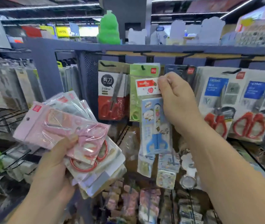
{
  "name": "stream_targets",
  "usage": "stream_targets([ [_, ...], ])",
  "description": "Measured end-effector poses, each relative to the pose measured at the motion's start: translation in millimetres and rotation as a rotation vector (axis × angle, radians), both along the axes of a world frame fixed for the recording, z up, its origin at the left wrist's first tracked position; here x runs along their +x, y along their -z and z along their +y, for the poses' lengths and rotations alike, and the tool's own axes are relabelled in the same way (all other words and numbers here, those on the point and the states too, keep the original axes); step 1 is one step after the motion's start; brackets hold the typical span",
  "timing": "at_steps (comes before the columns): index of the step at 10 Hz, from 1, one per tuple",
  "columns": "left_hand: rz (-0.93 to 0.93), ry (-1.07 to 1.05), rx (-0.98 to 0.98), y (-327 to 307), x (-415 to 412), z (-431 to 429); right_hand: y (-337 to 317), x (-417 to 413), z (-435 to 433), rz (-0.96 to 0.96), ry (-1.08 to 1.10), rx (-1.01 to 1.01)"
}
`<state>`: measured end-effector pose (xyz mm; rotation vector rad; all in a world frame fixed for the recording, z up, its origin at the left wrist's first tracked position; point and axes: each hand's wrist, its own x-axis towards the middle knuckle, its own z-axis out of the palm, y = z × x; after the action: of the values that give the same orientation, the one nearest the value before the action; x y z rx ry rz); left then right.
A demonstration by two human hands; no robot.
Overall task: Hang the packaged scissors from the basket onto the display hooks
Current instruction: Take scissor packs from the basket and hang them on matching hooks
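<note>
My right hand (175, 96) pinches the top card of a blue cartoon scissors pack (154, 120), held upright in front of the display wall, just below a black hook (142, 67) carrying green scissors packs (134, 94). My left hand (54, 160) grips a fanned stack of scissors packs (73, 131); a pink pack lies on top and red-handled scissors show beneath. The basket is out of view.
Red-handled scissors packs hang at the left (111, 94) and at the right (217, 104) of the hook row. A dark pack (179, 70) hangs behind my right hand. A green plastic figure (109, 28) stands on the top shelf. Small goods fill lower shelves (165, 175).
</note>
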<state>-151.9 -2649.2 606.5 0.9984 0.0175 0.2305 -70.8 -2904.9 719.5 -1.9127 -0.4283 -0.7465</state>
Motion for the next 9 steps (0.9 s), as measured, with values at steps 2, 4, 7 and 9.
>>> stream_targets([
  [2,-0.002,0.073,0.045,-1,31,17,-30,29,37,-0.054,0.104,0.027],
  [4,0.014,0.144,0.012,2,51,23,-28,46,45,-0.051,0.218,0.083],
  [7,0.04,0.152,0.073,7,73,30,-28,53,50,-0.017,0.257,0.133],
  [9,0.046,0.149,0.084,15,83,30,-23,62,40,-0.021,0.282,0.126],
])
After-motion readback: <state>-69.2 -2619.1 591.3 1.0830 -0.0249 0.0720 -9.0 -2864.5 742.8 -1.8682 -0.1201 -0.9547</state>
